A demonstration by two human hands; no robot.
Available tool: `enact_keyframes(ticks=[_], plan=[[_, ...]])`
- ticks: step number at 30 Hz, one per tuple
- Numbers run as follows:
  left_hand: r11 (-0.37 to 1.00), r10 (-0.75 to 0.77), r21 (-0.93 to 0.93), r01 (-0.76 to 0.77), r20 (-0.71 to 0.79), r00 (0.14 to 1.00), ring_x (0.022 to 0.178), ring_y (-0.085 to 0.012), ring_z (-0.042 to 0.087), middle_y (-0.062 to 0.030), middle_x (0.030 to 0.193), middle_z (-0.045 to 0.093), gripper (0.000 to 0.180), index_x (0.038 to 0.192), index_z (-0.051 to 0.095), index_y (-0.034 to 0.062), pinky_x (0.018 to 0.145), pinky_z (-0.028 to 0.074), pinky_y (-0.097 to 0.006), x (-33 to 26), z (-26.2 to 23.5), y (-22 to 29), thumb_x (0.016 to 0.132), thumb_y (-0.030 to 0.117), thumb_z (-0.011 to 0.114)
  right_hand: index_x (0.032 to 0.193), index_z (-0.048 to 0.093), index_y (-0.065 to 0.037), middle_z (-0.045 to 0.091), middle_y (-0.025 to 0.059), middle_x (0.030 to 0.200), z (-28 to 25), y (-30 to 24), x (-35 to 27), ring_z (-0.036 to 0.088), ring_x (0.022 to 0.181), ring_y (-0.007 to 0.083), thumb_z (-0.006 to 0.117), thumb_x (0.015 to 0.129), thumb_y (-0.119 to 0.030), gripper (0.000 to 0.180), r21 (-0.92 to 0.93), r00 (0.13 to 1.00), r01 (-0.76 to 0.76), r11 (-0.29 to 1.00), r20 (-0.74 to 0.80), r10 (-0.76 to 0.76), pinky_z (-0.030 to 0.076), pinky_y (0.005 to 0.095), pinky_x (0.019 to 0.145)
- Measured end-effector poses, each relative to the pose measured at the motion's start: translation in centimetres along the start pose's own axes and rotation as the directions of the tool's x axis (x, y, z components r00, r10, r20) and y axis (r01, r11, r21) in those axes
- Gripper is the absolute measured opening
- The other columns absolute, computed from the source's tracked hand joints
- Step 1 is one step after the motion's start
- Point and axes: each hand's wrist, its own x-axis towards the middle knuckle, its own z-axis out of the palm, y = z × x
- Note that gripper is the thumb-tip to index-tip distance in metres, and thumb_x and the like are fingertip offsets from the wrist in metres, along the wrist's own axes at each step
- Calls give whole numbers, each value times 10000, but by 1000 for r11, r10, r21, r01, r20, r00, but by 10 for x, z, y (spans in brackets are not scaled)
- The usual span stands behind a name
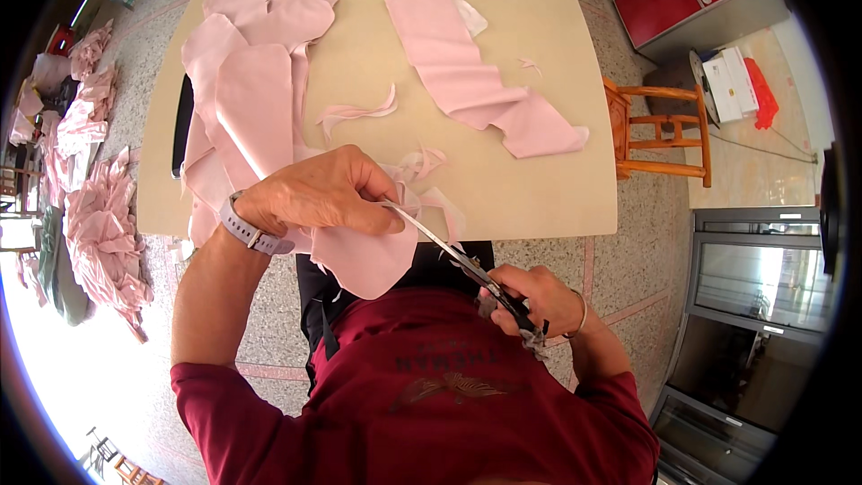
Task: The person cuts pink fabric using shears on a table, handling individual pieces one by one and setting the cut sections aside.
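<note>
Meanwhile, left hand point(328, 189): closed on a pink fabric piece point(366, 260) jutting past the table point(548, 202) at its six o'clock.
Right hand point(546, 296): gripping scissors point(449, 253) by the handles, blades toward ten o'clock, tips beside the left thumb.
Pink strip point(476, 90): rippled across the table, two o'clock from the left hand.

Light pours in from the lower left, bleaching the floor point(135, 386) white! Glare flashes off the glass cabinet point(750, 283); the tabletop point(530, 207) glows softly, its edges bowing, black corners closing round.
</note>
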Motion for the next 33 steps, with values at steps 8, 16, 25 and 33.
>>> enact_keyframes(ticks=[8,16,25,33], plan=[[1000,13,14,-13,14,1000,587,-32,428,81,604,509,216,741,690,6,520,340,-254,2,0,-4,784,217,707,1021,578,-61,557,85,601,6,8,-3,545,490,195,682,813,-148,248,-12,999,-5,1000,-34,4,440,306,508],[986,83,-136,-93,-77,994,623,-22,498,56,696,583,147,832,697,-14,547,386,-209,9,14,4,834,131,710,1063,527,-43,642,34,689,-9,-7,6,561,544,97,706,849,-129,291,151,963,28,988,-268,14,456,250,533],[971,232,80,-227,-70,970,653,-68,482,9,684,539,163,889,666,-28,575,403,-257,29,37,23,884,133,646,1129,452,-15,620,44,807,-29,-36,51,551,682,55,680,864,-64,353,366,867,217,905,-499,-6,434,209,594],[978,158,-106,-181,-193,968,839,-63,560,6,889,642,147,981,651,-16,779,457,-237,11,2,0,918,98,582,1107,479,4,613,30,778,-39,-23,37,539,568,60,670,841,-85,339,424,752,294,857,-656,66,430,202,506]])
